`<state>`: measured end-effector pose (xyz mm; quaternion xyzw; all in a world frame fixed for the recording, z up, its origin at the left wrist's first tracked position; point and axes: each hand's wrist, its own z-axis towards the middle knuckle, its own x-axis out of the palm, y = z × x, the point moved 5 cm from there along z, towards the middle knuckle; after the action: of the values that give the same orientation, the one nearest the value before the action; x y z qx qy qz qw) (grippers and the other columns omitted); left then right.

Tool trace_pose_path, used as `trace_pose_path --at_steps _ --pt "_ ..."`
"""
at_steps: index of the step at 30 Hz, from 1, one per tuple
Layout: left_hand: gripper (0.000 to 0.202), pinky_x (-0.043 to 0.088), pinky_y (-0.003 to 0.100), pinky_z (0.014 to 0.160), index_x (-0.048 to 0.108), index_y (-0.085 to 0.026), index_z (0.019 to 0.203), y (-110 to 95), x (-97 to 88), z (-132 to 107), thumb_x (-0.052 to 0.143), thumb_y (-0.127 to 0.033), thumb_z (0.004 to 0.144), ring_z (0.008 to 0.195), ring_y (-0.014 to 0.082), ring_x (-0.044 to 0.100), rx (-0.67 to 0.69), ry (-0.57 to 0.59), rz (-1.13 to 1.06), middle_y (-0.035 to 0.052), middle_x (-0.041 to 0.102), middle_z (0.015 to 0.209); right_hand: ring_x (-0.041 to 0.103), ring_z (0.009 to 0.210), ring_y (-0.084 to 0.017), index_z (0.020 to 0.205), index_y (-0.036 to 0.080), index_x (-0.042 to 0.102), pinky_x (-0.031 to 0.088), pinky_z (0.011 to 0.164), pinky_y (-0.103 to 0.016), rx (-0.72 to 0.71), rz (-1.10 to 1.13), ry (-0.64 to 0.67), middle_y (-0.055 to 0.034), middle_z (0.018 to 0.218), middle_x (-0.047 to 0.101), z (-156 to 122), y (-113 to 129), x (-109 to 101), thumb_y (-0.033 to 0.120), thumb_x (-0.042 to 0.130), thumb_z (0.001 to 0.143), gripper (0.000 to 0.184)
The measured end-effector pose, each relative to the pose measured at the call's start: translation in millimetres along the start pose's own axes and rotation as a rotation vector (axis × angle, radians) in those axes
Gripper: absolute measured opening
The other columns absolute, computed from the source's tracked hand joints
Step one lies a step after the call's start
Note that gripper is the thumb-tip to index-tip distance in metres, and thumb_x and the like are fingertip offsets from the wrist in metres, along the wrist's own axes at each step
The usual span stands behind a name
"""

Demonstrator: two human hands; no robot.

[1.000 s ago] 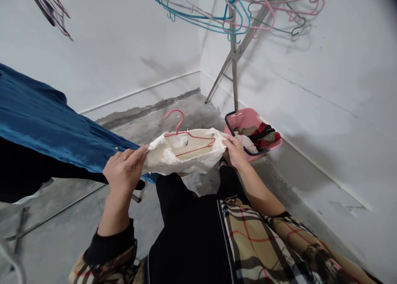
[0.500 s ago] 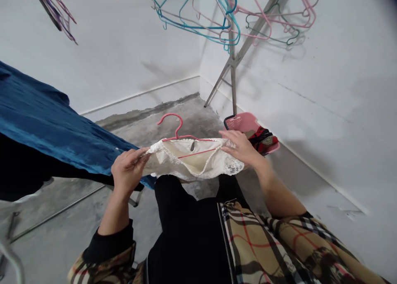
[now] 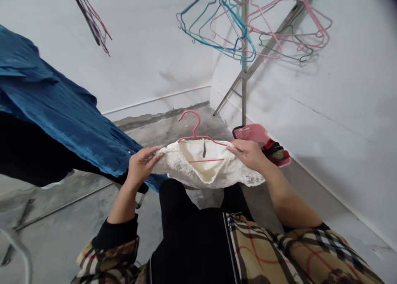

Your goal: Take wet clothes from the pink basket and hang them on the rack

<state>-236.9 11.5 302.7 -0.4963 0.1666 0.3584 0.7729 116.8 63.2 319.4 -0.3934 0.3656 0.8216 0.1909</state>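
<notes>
A white lace blouse hangs stretched between my hands at waist height, its V-shaped neckline facing up. Inside it sits a pink hanger, the hook standing out above the collar and the lower bar showing through the neck opening. My left hand pinches the blouse at its left shoulder, fingers closed. At the other shoulder, my right hand grips the cloth with thumb and fingers, close to the end of the hanger's arm. The hanger's ends are hidden under the fabric.
Blue cloth and black cloth hang at the left. Blue hangers and pink hangers hang from a metal rack. Below it stands a pink basket with red and black clothing. Several thin hangers hang upper left.
My right hand has shifted from lying spread over the blouse's shoulder to gripping it. The neckline is spread wider and shows more of its V. The whole view has shifted slightly.
</notes>
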Motion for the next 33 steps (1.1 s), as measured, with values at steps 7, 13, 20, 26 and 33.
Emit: trace_pose_path --at_steps 7,13,20,26,33 --pt "0.031 0.052 0.035 0.088 0.073 -0.017 0.098 38.4 -14.8 -2.2 0.059 -0.041 0.083 0.094 0.0210 0.069 -0.205 -0.408 0.004 0.0082 0.075 0.100 0.067 0.077 -0.019 0.090 0.021 0.074 0.047 0.074 -0.029 0.069 0.000 -0.167 -0.0050 0.082 0.073 -0.4 -1.6 -24.1 0.047 0.050 0.093 0.035" --pt "0.033 0.054 0.036 0.082 0.069 -0.017 0.108 41.1 12.6 -15.6 0.060 -0.036 0.083 0.095 0.0219 0.068 -0.203 -0.395 -0.092 0.0121 0.072 0.107 0.070 0.085 -0.025 0.095 0.022 0.076 0.052 0.073 -0.034 0.137 -0.042 -0.393 -0.0070 0.091 0.076 30.0 18.0 -45.4 0.046 0.055 0.090 0.033" --pt "0.027 0.053 0.037 0.090 0.071 -0.019 0.104 17.3 30.7 -30.5 0.058 -0.035 0.086 0.095 0.0207 0.068 -0.111 -0.322 -0.184 0.0084 0.074 0.102 0.065 0.106 -0.022 0.119 0.020 0.065 0.052 0.092 -0.037 -0.158 0.222 -0.345 -0.0068 0.116 0.070 129.8 92.7 -74.8 0.030 0.049 0.090 0.034" --pt "0.028 0.054 0.035 0.088 0.071 -0.020 0.105 12.3 27.3 -44.4 0.058 -0.036 0.087 0.092 0.0200 0.069 -0.143 -0.263 -0.217 0.0069 0.074 0.096 0.061 0.105 -0.026 0.112 0.022 0.065 0.046 0.097 -0.047 -0.222 0.013 -0.546 -0.0073 0.103 0.070 222.4 148.6 -90.7 0.023 0.048 0.089 0.029" --pt "0.029 0.054 0.034 0.087 0.072 -0.020 0.104 15.7 24.6 -53.4 0.058 -0.037 0.087 0.090 0.0196 0.069 -0.173 -0.267 -0.229 0.0066 0.074 0.094 0.057 0.114 -0.029 0.110 0.016 0.060 0.042 0.098 -0.053 -0.319 -0.115 -0.464 -0.0113 0.102 0.064 324.5 180.5 -65.7 0.016 0.037 0.093 0.029"
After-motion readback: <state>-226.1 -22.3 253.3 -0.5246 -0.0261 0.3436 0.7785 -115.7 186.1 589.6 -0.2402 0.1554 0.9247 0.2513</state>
